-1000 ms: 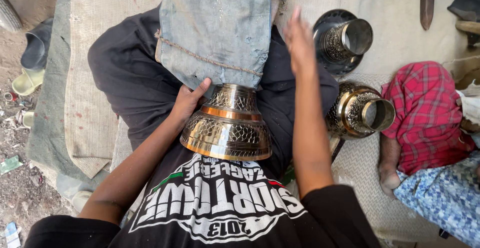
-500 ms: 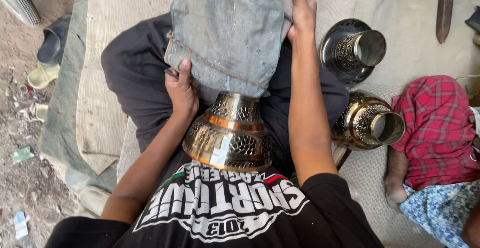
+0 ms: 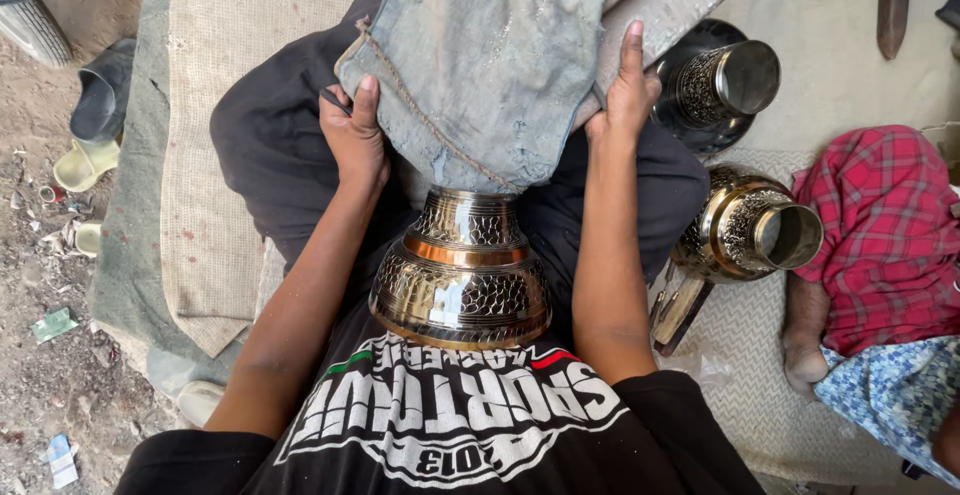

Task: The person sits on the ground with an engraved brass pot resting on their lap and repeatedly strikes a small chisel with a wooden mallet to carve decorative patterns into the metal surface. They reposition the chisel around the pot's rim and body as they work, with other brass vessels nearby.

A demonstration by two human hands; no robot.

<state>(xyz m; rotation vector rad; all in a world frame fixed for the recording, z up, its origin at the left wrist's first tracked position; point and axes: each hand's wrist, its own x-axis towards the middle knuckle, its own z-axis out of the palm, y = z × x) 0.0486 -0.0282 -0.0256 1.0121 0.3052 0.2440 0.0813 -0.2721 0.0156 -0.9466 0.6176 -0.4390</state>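
A hammered brass vase (image 3: 462, 270) with a copper band lies in my lap, its wide base toward my chest. A worn grey-blue cloth (image 3: 490, 55) covers its far end. My left hand (image 3: 355, 135) grips the cloth's left edge near a stitched seam. My right hand (image 3: 625, 95) presses the cloth's right edge, fingers pointing away from me. Both arms run along either side of the vase.
Two more engraved brass vessels sit to my right: one (image 3: 725, 85) on a dark dish, one (image 3: 750, 230) lying on its side. Another person in red plaid cloth (image 3: 880, 225) sits at the right. Sandals (image 3: 95, 125) lie on the dirt at left. A woven mat (image 3: 220, 105) lies under me.
My left hand slid from the vase's neck up onto the cloth's left edge. My right hand came down from the cloth's top and settled on its right edge.
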